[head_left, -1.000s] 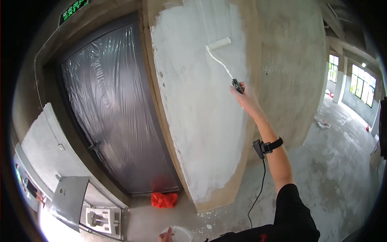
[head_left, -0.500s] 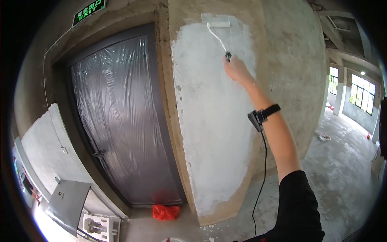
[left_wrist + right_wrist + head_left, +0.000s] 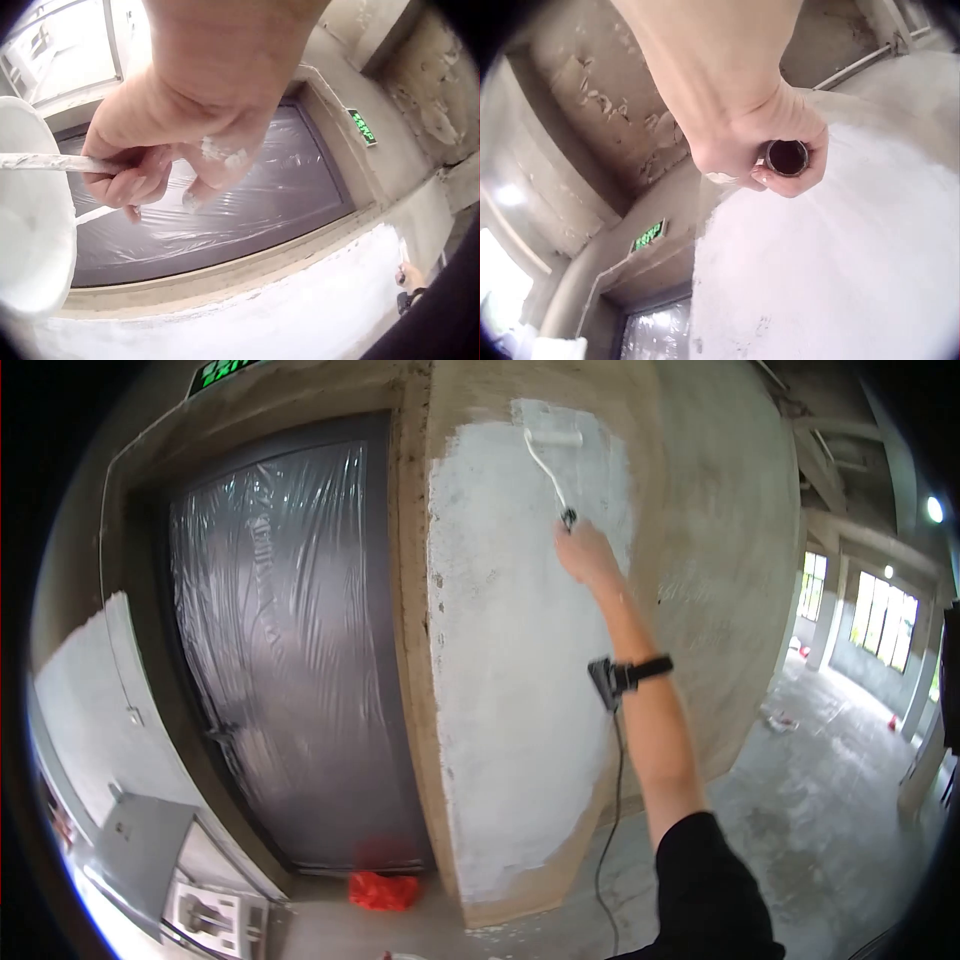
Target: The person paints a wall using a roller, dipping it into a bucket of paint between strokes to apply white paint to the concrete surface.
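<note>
High on the wall, a paint roller (image 3: 555, 437) with a white sleeve lies against the upper part of a white painted patch (image 3: 530, 660). My right hand (image 3: 588, 552) grips its dark handle, arm stretched up; in the right wrist view the round hollow end of the handle (image 3: 788, 158) shows out of the curled fingers. Low down, my left hand (image 3: 187, 127) curls its fingers round the thin white bail (image 3: 45, 162) of a white bucket (image 3: 30, 232), which hangs at the left of that view. White smears mark the left palm and thumb tip.
Left of the patch stands a dark door (image 3: 290, 650) under clear plastic film, with a red plastic bag (image 3: 383, 891) at its foot. A grey metal panel (image 3: 140, 855) and a white foam piece (image 3: 215, 920) are at lower left. A cable (image 3: 607, 840) trails from the right wrist camera.
My right hand has pushed the roller up to near the top of the patch, then drawn it slightly down. The head view has tilted upward, so my left hand has left it.
</note>
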